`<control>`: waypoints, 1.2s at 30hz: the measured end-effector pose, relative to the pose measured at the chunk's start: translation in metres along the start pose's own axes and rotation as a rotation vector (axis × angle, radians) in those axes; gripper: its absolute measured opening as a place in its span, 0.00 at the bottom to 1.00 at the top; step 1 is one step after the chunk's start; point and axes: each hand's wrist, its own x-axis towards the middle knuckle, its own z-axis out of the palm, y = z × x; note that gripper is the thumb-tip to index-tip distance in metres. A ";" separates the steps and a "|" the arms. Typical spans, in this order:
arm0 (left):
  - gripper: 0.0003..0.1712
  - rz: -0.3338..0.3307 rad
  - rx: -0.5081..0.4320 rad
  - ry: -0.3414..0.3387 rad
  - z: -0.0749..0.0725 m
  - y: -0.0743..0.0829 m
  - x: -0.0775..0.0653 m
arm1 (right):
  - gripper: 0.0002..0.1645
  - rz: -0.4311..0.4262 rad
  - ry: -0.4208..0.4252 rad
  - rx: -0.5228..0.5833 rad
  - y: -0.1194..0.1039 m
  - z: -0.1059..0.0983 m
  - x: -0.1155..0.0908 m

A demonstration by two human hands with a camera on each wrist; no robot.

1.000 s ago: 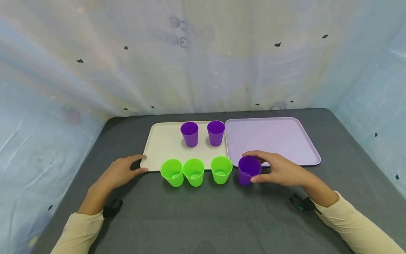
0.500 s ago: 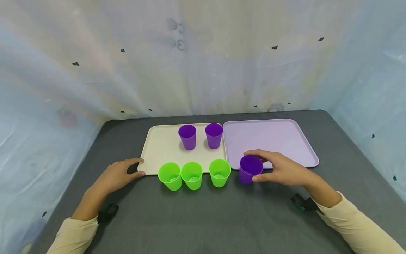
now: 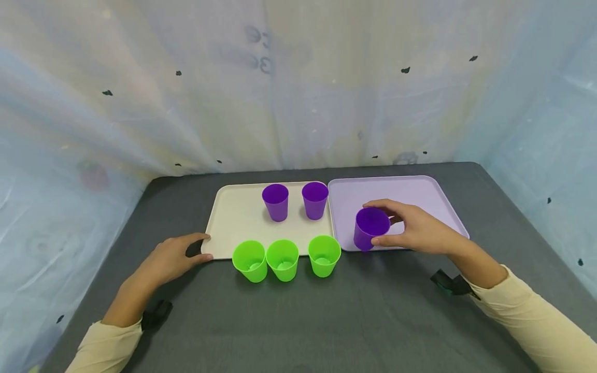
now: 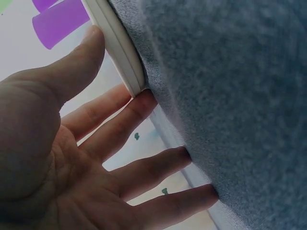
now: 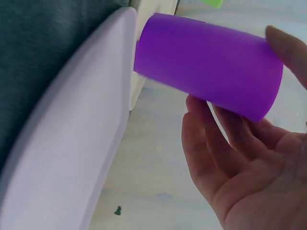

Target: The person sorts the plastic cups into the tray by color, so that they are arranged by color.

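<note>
My right hand (image 3: 415,228) grips a purple cup (image 3: 368,235) near its rim, thumb on one side and fingers on the other. In the right wrist view this purple cup (image 5: 211,62) is over the lilac tray (image 5: 81,129), apart from its surface. With fingers spread and fairly straight, my left hand (image 3: 170,261) touches the left front corner of the cream tray (image 3: 228,220). Upright on that tray stand two more purple cups (image 3: 276,204). Along its front edge, three green cups (image 3: 282,261) line up on the dark cloth.
The lilac tray (image 3: 438,199) lies right beside the cream one. Dark grey cloth (image 3: 280,326) covers the table. Pale plastic sheeting (image 3: 317,93) hangs behind it and at both sides.
My right hand has lifted the purple cup off the cloth and moved it forward to the lilac tray's front edge. The left hand keeps its place at the tray corner.
</note>
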 end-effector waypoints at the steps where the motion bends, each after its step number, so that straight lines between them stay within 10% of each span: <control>1: 0.35 0.002 0.000 0.000 0.001 0.000 0.000 | 0.39 -0.006 0.000 -0.005 -0.001 -0.001 0.002; 36: 0.34 -0.001 0.004 0.027 0.003 -0.004 0.002 | 0.40 -0.094 -0.134 0.096 -0.069 -0.003 0.091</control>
